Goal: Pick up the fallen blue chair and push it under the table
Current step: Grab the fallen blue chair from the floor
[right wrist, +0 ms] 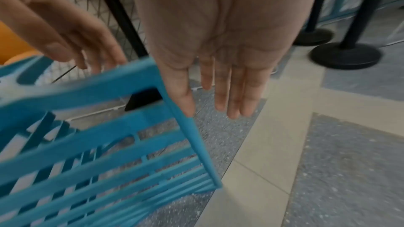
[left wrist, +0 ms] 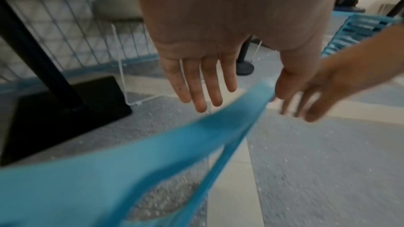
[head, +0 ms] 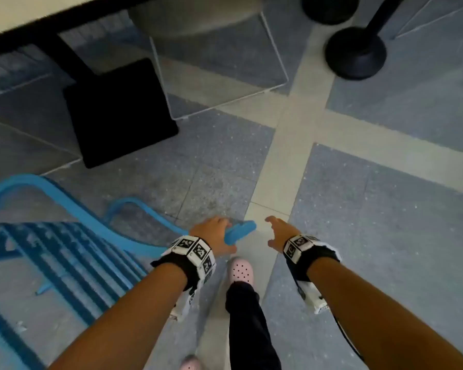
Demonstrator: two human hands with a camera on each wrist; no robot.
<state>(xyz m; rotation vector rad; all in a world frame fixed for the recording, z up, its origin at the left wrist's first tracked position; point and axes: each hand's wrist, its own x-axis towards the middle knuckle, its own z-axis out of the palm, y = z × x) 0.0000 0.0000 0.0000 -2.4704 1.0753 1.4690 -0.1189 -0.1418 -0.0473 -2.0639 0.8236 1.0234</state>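
The blue slatted plastic chair (head: 64, 249) fills the lower left of the head view, with one corner of its frame (head: 239, 231) reaching toward the middle. My left hand (head: 222, 233) lies over that corner, fingers straight (left wrist: 203, 84) above the blue bar (left wrist: 153, 153) and thumb at the bar's end. Just to its right, my right hand (head: 275, 231) hovers with fingers spread and holds nothing. In the right wrist view its index finger (right wrist: 183, 96) sits beside the chair's edge (right wrist: 98, 153). The table (head: 11, 17) stands at the upper left on a black post and square base (head: 118, 110).
A grey stool on a white wire frame (head: 198, 17) stands beside the table base. Two black stanchion bases (head: 356, 54) are at the upper right. My pink shoe (head: 241, 271) is just behind the hands. Grey and beige floor tiles stretch to the right.
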